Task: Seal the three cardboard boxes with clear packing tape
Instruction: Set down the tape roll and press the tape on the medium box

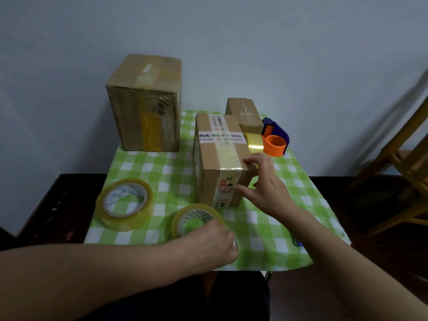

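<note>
Three cardboard boxes stand on a green checked tablecloth point(162, 172). The large box point(143, 103) is at the back left, with tape over its top and front. A small box point(243, 112) sits at the back right. The middle box point(220, 158), with printed labels and a tape strip over its top, is nearest. My right hand point(261, 184) touches its near right corner, fingers spread over top and front. My left hand point(213, 244) rests on a clear tape roll point(196, 218) lying flat near the front edge; the grip itself is partly hidden.
A second, larger clear tape roll point(126, 203) lies flat at the front left. A blue and orange tape dispenser point(275, 137) with a yellowish roll sits behind the middle box. A wooden chair point(398, 163) stands at the right. A small blue object point(298, 243) lies near the cloth's right edge.
</note>
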